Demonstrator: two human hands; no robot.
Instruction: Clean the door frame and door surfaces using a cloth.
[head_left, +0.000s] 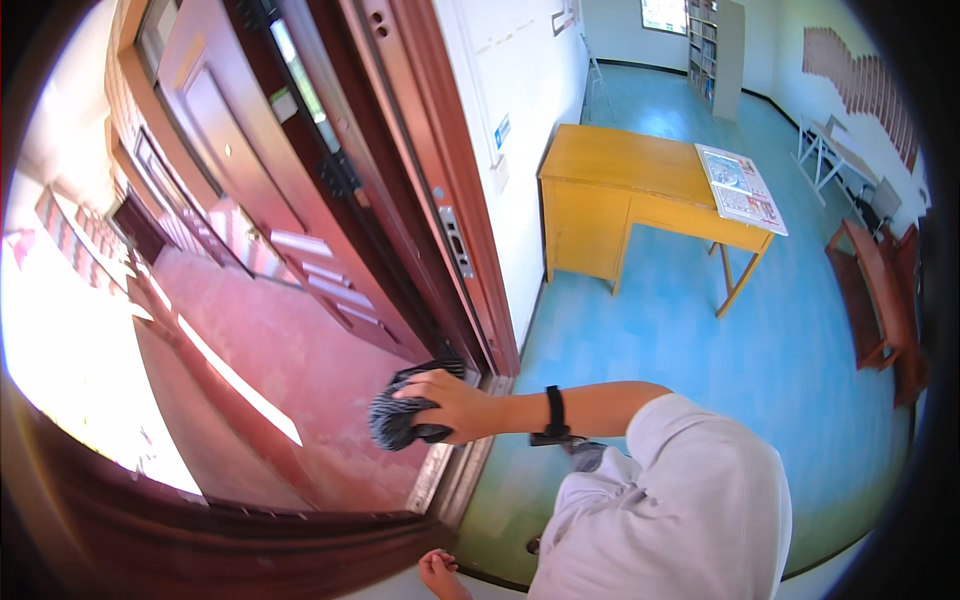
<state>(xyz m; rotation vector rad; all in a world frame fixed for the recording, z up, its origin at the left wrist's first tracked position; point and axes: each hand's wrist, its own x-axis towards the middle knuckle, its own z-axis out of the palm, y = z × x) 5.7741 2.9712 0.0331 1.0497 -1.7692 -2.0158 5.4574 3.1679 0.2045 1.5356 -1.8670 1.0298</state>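
My right hand (454, 407), wearing a dark wristband, grips a bunched dark grey patterned cloth (401, 416) at the foot of the reddish-brown door frame (420, 172), just above the metal threshold (454, 480). Low in the view, my left hand (440, 571) is beside the dark red frame section at the bottom; its fingers look curled, and whether they hold anything cannot be told. A metal strike plate (454, 241) is set in the frame above the right hand. The panelled door leaf (247, 165) stands ajar on the corridor side.
A yellow wooden desk (622, 161) with a printed sheet (742, 187) stands against the white wall on the blue floor. Brown wooden furniture (870, 300) is at the right, a bookshelf (705, 60) at the back. The reddish corridor floor (247, 322) lies beyond the threshold.
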